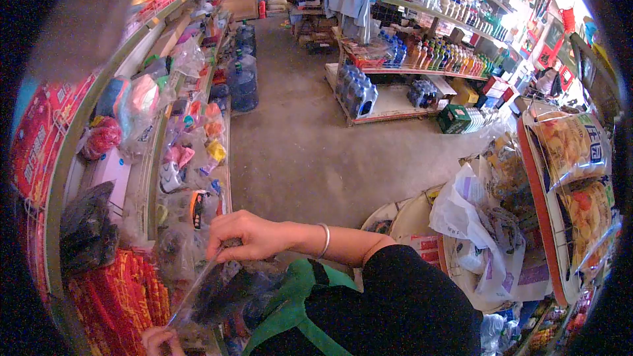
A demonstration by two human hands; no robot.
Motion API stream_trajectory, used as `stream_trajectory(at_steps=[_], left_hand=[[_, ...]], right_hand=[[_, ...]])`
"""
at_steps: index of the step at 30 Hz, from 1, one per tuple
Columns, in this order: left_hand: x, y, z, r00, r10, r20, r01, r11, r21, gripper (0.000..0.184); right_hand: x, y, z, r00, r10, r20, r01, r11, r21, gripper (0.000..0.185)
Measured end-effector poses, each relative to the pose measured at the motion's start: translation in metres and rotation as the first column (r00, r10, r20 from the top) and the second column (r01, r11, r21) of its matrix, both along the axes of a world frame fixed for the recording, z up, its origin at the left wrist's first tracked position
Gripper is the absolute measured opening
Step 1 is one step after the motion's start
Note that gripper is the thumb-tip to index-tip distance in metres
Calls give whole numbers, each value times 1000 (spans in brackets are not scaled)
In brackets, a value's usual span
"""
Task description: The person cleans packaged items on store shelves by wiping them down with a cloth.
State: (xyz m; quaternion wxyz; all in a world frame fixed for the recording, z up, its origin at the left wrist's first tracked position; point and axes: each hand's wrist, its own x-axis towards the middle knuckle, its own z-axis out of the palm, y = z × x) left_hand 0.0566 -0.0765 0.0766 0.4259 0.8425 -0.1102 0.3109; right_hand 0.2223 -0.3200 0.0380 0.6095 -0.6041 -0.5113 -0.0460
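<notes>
My right hand [244, 232], with a silver bangle at the wrist, is closed in a pinch on the upper edge of a clear plastic bag [214, 290]. Something dark shows in or behind the bag; its kind cannot be made out. At the bottom edge of the view, my left hand [162, 341] is partly cut off, its fingers curled at the bag's lower corner. Red and gold patterned packets [125, 290] lie just left of the bag. A black plastic bag [89, 234] sits above those packets on the shelf.
Crowded shelves [148, 178] with bagged goods run along my left. Large water bottles [244, 82] stand on the floor by them. Ahead is a drinks shelf [395, 111]. At right, a rack [544, 204] holds snack bags, beside a white plastic bag [465, 207].
</notes>
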Motion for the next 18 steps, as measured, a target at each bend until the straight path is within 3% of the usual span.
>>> stream_trajectory(at_steps=[5,8,11,14,18], left_hand=[[5,7,-19,992,-77,105,87,991,-97,9],[5,4,-24,999,34,30,-30,993,-118,14],[7,-6,-34,990,59,-128,-104,920,-379,28],[10,-9,-52,970,-85,-227,-38,871,-490,44],[24,-24,-70,952,10,-307,-66,983,-171,49]], right_hand=[[-5,-4,9,1000,-5,-12,5,1000,1,9],[-9,-4,11,1000,-13,-23,13,1000,17,9],[-12,-4,15,999,-32,-35,32,999,3,7],[-14,-9,16,998,-58,3,58,998,9,7],[-13,-14,12,996,-80,37,82,996,-32,9]])
